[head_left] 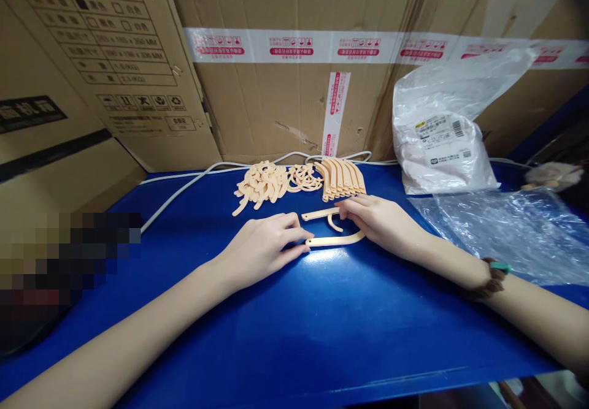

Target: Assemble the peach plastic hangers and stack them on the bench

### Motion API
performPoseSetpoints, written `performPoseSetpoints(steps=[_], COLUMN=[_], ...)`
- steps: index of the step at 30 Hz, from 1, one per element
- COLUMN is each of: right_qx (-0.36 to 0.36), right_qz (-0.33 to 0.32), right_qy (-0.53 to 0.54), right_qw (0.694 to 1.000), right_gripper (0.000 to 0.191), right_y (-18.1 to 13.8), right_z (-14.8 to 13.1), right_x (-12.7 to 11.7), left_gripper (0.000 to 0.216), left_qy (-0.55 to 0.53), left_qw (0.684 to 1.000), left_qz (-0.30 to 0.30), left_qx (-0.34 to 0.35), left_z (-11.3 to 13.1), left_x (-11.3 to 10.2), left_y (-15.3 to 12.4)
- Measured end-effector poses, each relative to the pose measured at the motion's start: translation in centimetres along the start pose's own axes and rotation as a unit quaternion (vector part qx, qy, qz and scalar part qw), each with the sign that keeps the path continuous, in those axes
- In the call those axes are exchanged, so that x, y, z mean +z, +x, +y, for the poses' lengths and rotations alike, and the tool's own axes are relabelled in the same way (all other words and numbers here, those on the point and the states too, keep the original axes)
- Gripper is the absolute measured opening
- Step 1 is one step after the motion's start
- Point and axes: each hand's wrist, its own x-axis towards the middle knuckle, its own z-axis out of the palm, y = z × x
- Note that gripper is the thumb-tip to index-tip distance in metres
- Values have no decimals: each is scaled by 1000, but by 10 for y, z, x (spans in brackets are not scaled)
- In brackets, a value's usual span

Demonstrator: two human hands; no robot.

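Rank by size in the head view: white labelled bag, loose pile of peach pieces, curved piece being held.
1. white labelled bag
2. loose pile
3. curved piece: similar width, but nearer, so unsure.

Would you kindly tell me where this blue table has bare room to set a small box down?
Free: the blue table nearer than the left hand and right hand, and the patch between the white cable and the left arm. Crowded: peach parts at the back, bag and clear film at right.
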Motion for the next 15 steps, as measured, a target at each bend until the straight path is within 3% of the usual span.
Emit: performPoseSetpoints(steps=[15], right_qx=[7], right_qz=[-9], right_qy=[2], right_qw=[1000], right_gripper=[21], right_y=[0], right_z=[2], right_x=[3], left_gripper=[25], left_qy=[-1], left_qw=[1000], left_qz=[-14], left_qx=[-7], left_z=[-1], left_x=[1], left_y=[1])
